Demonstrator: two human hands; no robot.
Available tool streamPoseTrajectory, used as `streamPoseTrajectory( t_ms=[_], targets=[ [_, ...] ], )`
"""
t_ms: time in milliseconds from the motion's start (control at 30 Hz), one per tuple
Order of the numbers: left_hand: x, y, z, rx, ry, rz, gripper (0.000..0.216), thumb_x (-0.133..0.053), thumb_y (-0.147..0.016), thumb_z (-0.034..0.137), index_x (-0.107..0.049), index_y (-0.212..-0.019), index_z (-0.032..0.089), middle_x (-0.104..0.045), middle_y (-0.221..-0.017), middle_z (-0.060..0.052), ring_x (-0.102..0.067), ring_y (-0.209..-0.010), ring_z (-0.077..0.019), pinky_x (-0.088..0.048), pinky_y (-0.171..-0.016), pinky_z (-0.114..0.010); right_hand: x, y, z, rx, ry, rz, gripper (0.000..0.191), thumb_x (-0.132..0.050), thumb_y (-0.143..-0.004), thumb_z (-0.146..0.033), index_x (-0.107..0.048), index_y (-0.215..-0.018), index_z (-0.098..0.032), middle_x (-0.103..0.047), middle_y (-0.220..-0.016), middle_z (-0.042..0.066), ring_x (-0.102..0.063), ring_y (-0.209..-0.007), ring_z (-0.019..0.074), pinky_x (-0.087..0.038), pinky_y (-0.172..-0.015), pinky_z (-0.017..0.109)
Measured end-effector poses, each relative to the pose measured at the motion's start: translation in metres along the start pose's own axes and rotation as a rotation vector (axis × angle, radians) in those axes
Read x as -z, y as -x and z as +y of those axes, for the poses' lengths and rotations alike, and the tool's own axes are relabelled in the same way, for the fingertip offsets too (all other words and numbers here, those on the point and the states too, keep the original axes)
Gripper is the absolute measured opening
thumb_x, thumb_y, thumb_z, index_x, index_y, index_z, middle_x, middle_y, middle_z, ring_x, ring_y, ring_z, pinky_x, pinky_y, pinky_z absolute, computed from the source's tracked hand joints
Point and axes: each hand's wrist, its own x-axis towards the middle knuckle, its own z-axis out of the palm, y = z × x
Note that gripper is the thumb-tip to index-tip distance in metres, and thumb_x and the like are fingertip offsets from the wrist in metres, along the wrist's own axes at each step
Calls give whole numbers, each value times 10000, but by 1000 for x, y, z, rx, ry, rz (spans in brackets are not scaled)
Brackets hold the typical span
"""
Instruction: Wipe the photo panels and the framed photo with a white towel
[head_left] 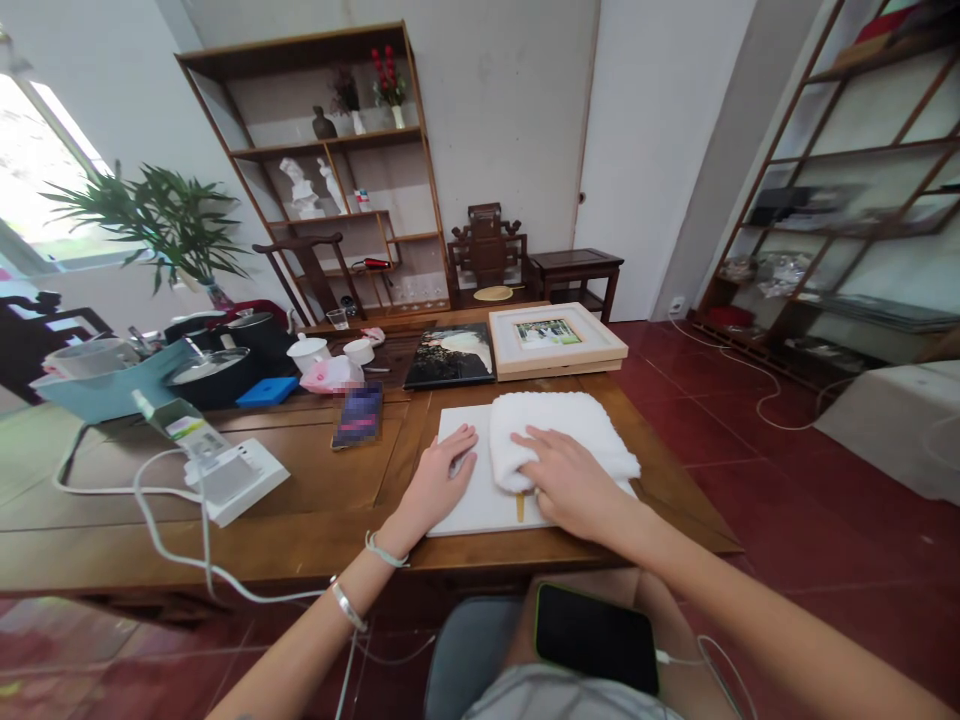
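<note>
A white board (pixel 465 505) lies flat on the wooden table (pixel 315 520) in front of me. A folded white towel (pixel 570 425) rests on it. My left hand (pixel 442 472) lies flat on the board's left part, fingers stretched out. My right hand (pixel 566 478) presses palm down on the towel's near edge, fingers spread. A small yellow piece (pixel 520 507) sticks out from under the towel near my right hand.
Behind the board lie a white-framed picture (pixel 556 338) and a dark photo print (pixel 452 356). A phone (pixel 358 414) lies to the left, with a power strip (pixel 236 480), cables, pots and cups further left. A black phone (pixel 596 636) sits on my lap.
</note>
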Motion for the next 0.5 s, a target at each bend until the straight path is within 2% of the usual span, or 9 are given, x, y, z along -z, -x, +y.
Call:
streamPoseTrajectory(
  t_ms=[133, 233, 333, 500],
  targets=[
    [1, 0, 2, 5, 4, -5, 373, -434, -857, 260, -603, -1181, 183, -537, -1306, -84, -443, -1267, -229, -255, -1105, -480, -5, -37, 11, -4, 81, 11, 355, -455, -725, -49, -675, -993, -125, -519, -1309, 144, -432, -1222, 315, -345, -994, 454],
    [2, 0, 2, 9, 6, -3, 373, -436, -856, 260, -606, -1179, 182, -540, -1302, -83, -440, -1269, -230, -262, -1105, -470, -8, -47, 10, 2, 109, 19, 316, -444, -757, -59, -688, -950, -119, -526, -1292, 160, -431, -1213, 325, -338, -988, 471],
    [1, 0, 1, 3, 7, -8, 385, -432, -856, 262, -601, -1188, 168, -537, -1304, -84, -436, -1271, -235, -271, -1102, -462, -10, -35, -2, 29, 128, 17, 296, -448, -775, -71, -695, -934, -104, -503, -1309, 177, -386, -1244, 356, -303, -1011, 509],
    [1, -1, 0, -29, 4, -24, 382, -421, -855, 217, -596, -1194, 215, -542, -1307, -54, -423, -1282, -232, -251, -1106, -470, -10, 18, -34, 139, 99, 18, 229, -508, -757, -120, -715, -855, -109, -461, -1349, 188, -346, -1270, 392, -270, -1038, 533]
  ],
)
